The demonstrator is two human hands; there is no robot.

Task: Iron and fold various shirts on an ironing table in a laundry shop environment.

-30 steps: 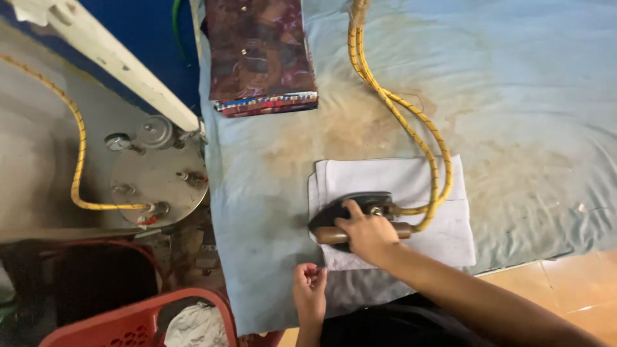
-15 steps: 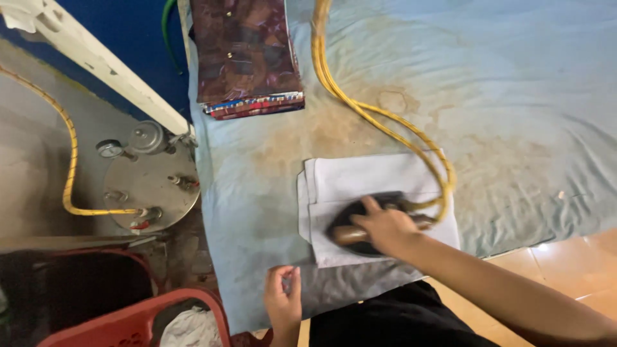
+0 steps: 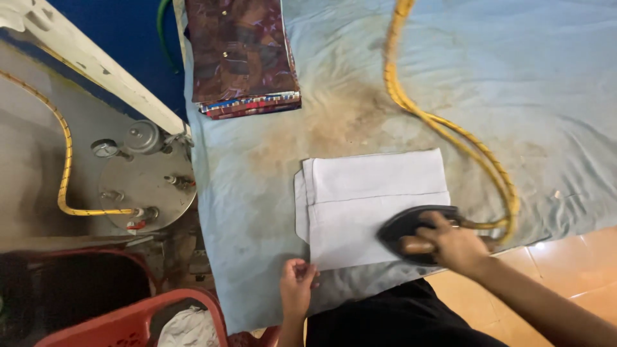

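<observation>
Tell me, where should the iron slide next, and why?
Probably back left across the white folded cloth. The right hand grips the dark iron at the cloth's right near corner, so most of the cloth lies to its left. The left hand pinches the cloth's near left corner, which should hold it flat for that stroke.

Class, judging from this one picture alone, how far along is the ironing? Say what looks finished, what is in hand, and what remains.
Done: a stack of folded patterned garments lies at the far end of the padded table. In hand: the right hand grips the iron on the near right corner of a folded white cloth, while the left hand pinches its near edge. Left: pale fabric sits in the red basket.
</observation>
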